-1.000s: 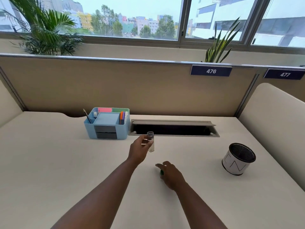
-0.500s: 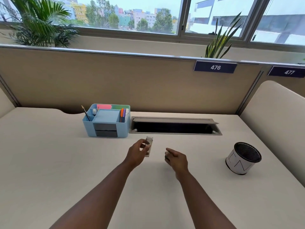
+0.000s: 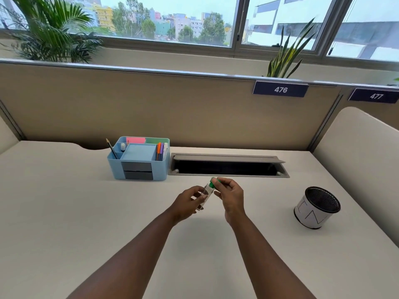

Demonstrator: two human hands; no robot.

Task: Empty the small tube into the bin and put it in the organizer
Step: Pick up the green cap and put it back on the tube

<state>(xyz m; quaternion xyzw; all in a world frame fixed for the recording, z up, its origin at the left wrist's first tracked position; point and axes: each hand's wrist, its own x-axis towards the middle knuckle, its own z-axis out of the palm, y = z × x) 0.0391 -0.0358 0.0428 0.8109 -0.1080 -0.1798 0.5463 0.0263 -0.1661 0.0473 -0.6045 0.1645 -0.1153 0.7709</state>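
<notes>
A small clear tube is held tilted above the middle of the desk, gripped around its body by my left hand. My right hand pinches a green cap at the tube's upper end. Whether the cap sits fully on the tube I cannot tell. The bin, a white cylinder with a black mesh inside, stands on the desk to the right. A light blue organizer with compartments and two grey drawers stands at the back left of my hands.
The organizer holds a pencil, coloured pens, sticky notes and a small bottle. An open cable slot lies in the desk just beyond my hands. A beige partition closes the back, and a padded divider stands on the right.
My right hand lifted from the desk with the green cap and came to the tube's top. My left hand lowered and tilted the tube towards it.
</notes>
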